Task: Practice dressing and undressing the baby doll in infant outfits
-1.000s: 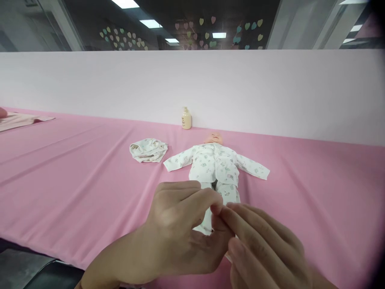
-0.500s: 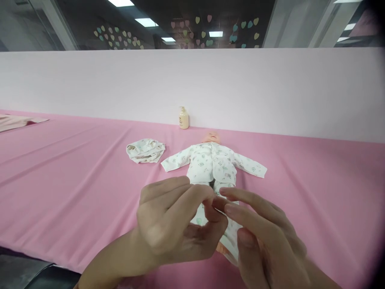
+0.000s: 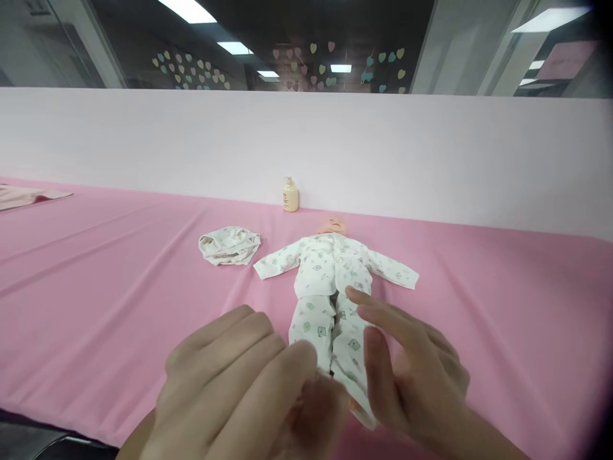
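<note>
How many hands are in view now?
2: the left hand, partly curled, lower centre-left; the right hand, open, in front of the doll's trousers. No others show.

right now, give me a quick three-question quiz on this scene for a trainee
1. What stands upright at the foot of the white wall?
2. True or false: the left hand is curled more tightly than the right hand.
3. Where in the picture does the crumpled cloth lie? a) left of the doll b) right of the doll c) on top of the doll

Key: 1. A bottle. 2. True. 3. a
</note>
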A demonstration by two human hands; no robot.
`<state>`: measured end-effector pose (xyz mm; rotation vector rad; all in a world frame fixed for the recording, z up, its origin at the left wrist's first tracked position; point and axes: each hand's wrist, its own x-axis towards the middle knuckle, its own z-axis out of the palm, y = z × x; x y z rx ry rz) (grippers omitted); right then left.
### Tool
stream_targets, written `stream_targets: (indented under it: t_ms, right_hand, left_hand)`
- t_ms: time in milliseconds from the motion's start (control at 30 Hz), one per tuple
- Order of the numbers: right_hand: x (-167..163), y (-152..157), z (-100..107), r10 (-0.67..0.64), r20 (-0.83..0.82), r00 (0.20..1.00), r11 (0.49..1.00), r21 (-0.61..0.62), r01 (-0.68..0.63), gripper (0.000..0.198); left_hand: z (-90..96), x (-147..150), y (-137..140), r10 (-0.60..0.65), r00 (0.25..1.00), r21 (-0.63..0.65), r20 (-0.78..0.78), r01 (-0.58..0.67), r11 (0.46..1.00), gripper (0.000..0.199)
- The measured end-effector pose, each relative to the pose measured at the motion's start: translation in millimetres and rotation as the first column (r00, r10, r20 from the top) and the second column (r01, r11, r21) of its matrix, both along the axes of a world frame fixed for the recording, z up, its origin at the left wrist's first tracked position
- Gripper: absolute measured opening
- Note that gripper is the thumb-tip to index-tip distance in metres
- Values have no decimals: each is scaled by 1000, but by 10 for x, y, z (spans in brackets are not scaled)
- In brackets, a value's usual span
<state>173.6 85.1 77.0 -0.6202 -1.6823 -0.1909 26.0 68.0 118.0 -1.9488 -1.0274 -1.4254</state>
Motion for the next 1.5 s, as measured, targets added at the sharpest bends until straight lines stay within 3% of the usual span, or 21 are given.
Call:
stream_targets:
  t_ms: [67, 133, 233, 333, 367, 433, 733, 900, 1100, 1267, 1333, 1400, 1500]
  right_hand:
    - [3, 6, 21, 81, -69, 994, 986, -138, -90, 34]
    - [2, -8, 35, 207, -223, 953, 913, -306, -270, 25]
    - [4, -28, 48, 359, -487, 796, 685, -441, -579, 14]
    - [14, -6, 66, 441, -653, 615, 444, -437, -782, 10]
    - [18, 8, 74, 463, -680, 569, 389, -421, -819, 10]
    - [22, 40, 89, 515, -692, 505, 328, -386, -862, 11]
    - [11, 91, 84, 576, -700, 422, 250, -340, -907, 19]
    - [7, 111, 71, 556, -719, 416, 219, -357, -908, 17]
    - [-4, 145, 65, 500, -780, 376, 136, -358, -924, 19]
    - [-17, 162, 38, 459, -832, 312, 68, -317, -946, 24]
    - [-30, 175, 40, 453, -835, 312, 76, -313, -947, 27]
    - [-45, 189, 68, 452, -822, 345, 109, -333, -936, 27]
    - [-41, 164, 128, 497, -744, 448, 216, -394, -893, 19]
  left_hand:
    - [-21, 26, -56, -4, 995, -37, 98, 7, 999, 26]
    - [-35, 29, -70, -24, 994, -64, 107, 31, 997, 25]
    - [-39, -4, -16, -42, 996, -56, 75, 46, 997, 23]
    - [-42, -72, 73, -112, 989, -38, -92, 109, 993, 22]
    - [-45, -96, 97, -140, 978, -33, -153, 136, 990, 21]
    - [-46, -132, 124, -170, 962, -21, -215, 170, 985, 20]
    - [92, -96, 102, -186, 937, -135, -296, 152, 979, 18]
    - [38, -71, 120, -207, 937, -135, -283, 175, 975, 20]
    - [-2, -102, 119, -172, 950, -163, -261, 132, 978, 21]
    - [-2, -105, 97, -204, 946, -129, -254, 176, 976, 21]
    - [-13, -96, 88, -185, 951, -181, -247, 142, 973, 20]
    - [-23, -88, 90, -193, 954, -149, -231, 162, 976, 20]
    - [-4, -103, 104, -211, 952, -54, -221, 204, 977, 21]
